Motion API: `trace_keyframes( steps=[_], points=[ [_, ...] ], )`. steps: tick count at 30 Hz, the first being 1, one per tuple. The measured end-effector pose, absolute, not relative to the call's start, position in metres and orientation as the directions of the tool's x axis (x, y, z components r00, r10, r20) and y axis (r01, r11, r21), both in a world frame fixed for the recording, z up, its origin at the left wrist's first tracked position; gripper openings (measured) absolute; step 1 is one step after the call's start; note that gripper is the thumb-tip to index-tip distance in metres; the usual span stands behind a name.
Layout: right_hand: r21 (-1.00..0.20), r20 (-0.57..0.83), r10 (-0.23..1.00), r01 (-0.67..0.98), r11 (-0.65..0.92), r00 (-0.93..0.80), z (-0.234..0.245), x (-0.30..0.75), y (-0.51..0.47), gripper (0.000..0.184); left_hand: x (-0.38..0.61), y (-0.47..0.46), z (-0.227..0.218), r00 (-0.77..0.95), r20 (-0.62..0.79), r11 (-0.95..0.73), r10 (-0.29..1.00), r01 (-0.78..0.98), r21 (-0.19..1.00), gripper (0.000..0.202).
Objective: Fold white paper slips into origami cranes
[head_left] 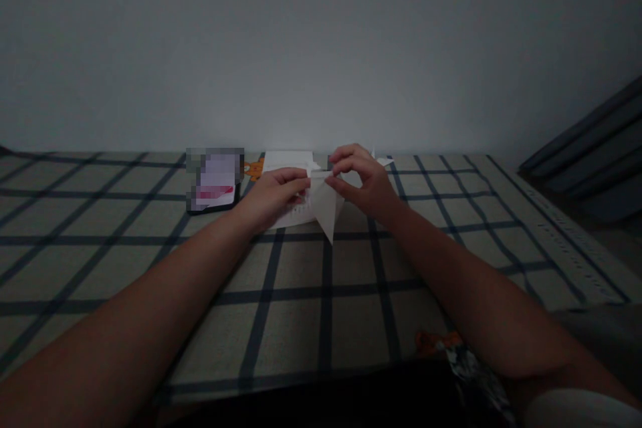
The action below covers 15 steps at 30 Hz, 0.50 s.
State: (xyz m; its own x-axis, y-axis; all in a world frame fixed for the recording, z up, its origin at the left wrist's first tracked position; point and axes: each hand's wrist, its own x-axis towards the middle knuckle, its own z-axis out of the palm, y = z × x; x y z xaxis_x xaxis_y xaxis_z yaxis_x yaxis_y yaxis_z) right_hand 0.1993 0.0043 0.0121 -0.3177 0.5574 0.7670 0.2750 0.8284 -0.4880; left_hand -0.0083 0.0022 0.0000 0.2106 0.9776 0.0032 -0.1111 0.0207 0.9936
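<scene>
A folded piece of white paper [325,204] hangs between my two hands above the table, its pointed end turned down toward me. My left hand [281,190] pinches its upper left edge between thumb and fingers. On the other side, my right hand [364,180] grips the top right edge with thumb and forefinger, the other fingers curled above. Beneath and behind my left hand lies a white printed sheet [288,159], partly covered by the hand. A small white folded paper piece [384,161] shows just behind my right hand.
A phone [215,180] with a lit, partly blurred screen lies left of my left hand. The table has a checked cloth [301,321] with an orange printed figure [255,168]. A pale wall [321,47] rises behind; dark slatted furniture [592,154] stands at right.
</scene>
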Motion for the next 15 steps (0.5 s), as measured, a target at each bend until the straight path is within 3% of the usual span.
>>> trace_keyframes(
  steps=[9, 15],
  points=[
    [-0.419, 0.801, 0.499, 0.286, 0.862, -0.331, 0.0181, 0.1995, -0.0032, 0.025, -0.0073, 0.0021, 0.0046, 0.228, 0.006, 0.034, 0.974, -0.168, 0.985, 0.026],
    [-0.523, 0.747, 0.578, 0.245, 0.816, -0.328, 0.0141, 0.1971, -0.0037, 0.026, -0.0079, 0.0042, -0.0003, 0.157, 0.005, 0.019, 0.988, -0.15, 0.988, 0.057]
  ],
)
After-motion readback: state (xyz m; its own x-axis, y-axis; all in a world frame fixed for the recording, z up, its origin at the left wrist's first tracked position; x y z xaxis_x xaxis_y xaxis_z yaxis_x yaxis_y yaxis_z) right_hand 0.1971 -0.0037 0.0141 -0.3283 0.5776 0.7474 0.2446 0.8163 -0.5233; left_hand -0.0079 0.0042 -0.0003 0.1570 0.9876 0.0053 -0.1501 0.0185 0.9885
